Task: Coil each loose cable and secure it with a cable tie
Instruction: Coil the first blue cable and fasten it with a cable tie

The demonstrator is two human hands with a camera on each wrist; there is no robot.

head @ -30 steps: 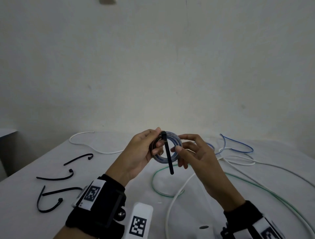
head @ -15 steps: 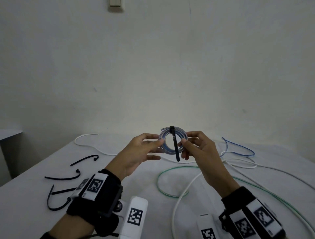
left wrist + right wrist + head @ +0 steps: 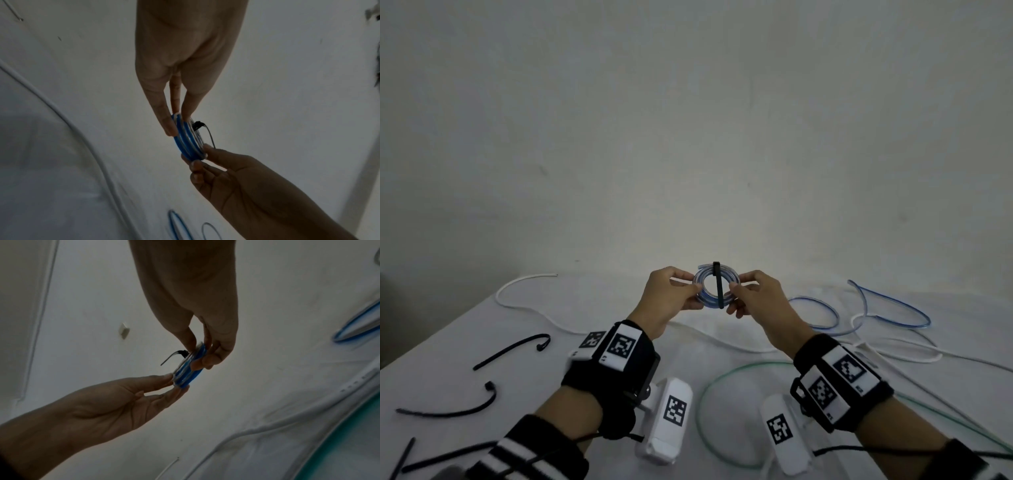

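A small coil of blue-and-clear cable [image 3: 701, 279] is held upright in the air above the table, a black cable tie [image 3: 719, 289] wrapped over its top with the tail hanging down across the ring. My left hand [image 3: 693, 289] pinches the coil's left rim between thumb and fingers. My right hand [image 3: 734, 290] pinches the right rim the same way. In the left wrist view my left hand [image 3: 174, 121] grips the coil [image 3: 186, 142] beside the tie's head [image 3: 197, 125]. In the right wrist view my right hand [image 3: 200, 353] holds the coil [image 3: 186, 371] opposite the left hand [image 3: 175, 383].
Several loose black cable ties [image 3: 517, 348] lie on the white table [image 3: 551, 383] at the left. An uncoiled white cable [image 3: 530, 305], green cable [image 3: 705, 387] and blue cable [image 3: 887, 301] sprawl across the middle and right. A plain wall stands close behind.
Both hands have carried the coil up and further from me. The left hand went from wrapping the coil to pinching its left rim; the tie's tail now hangs straight down.
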